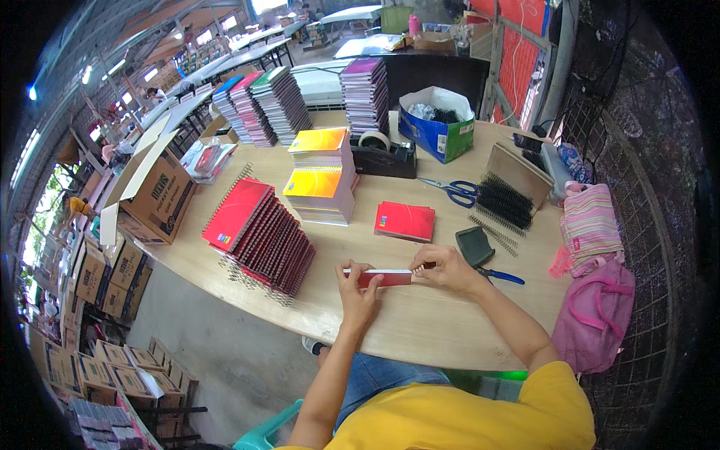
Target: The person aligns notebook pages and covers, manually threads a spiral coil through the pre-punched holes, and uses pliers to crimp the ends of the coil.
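- Head view: your left hand [358, 294] and right hand [448, 268] pinch a small red notebook [384, 278] by its ends, on edge at the surface's [420, 322] 6 o'clock.
- Judge it light and stiff; grip the covers, avoiding the spine.

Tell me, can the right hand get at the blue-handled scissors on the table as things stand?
Probably yes. The right hand is busy holding the red notebook, but the scissors lie uncovered farther up the table, with nothing tall between.

At the table's [420, 322] near edge, left hand [358, 291] and right hand [447, 266] grip a red notebook [384, 278] edge-up; a leaning row of red spiral notebooks [262, 236] sits toward the left edge.
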`<state>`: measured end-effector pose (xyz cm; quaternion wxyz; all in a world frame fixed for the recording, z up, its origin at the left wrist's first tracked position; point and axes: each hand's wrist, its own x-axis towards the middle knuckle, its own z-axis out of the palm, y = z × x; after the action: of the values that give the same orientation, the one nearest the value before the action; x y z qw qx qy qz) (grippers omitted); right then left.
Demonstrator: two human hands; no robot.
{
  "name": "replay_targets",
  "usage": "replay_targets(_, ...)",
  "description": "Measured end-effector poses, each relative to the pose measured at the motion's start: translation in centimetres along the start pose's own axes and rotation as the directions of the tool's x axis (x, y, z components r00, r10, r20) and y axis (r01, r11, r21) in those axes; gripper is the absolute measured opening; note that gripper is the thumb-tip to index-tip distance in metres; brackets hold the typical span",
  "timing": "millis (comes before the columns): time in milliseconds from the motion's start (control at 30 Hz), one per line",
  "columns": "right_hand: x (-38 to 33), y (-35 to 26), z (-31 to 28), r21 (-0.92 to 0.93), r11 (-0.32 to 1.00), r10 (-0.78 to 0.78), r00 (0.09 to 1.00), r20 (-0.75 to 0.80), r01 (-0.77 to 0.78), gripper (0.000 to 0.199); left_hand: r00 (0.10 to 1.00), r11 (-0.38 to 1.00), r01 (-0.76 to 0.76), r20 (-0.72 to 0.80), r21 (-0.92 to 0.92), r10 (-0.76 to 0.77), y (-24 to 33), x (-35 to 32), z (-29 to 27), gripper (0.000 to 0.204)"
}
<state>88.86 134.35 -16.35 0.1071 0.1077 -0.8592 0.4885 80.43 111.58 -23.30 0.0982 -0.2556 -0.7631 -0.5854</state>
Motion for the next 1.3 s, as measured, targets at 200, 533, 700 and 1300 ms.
replay_targets(200,0.2,0.1,-0.4,-0.048,0.998,0.043,0.999,0.032,-0.042,0.015,0.999,0.999,0.031,0.008,-0.024,-0.031,1.3,-0.1,0.1,0.025)
replay_targets(533,0.3,-0.2,-0.2,-0.099,0.995,-0.003,0.999,0.040,0.006,0.015,0.999,1.000,0.002,-0.036,0.019,-0.001,1.6,-0.2,0.5,0.025)
replay_targets(700,0.9,0.5,-0.3,-0.099,0.990,-0.100,0.994,0.033,0.103,0.015,0.999,0.998,-0.030,-0.041,0.058,0.032,1.1,-0.1,0.4,0.027)
replay_targets(1300,0.0,-1.3,0.2,-0.089,0.996,-0.003,1.000,-0.023,0.001,0.019,0.991,0.984,-0.040,-0.122,0.173,0.062,1.1,-0.2,1.0,0.049)
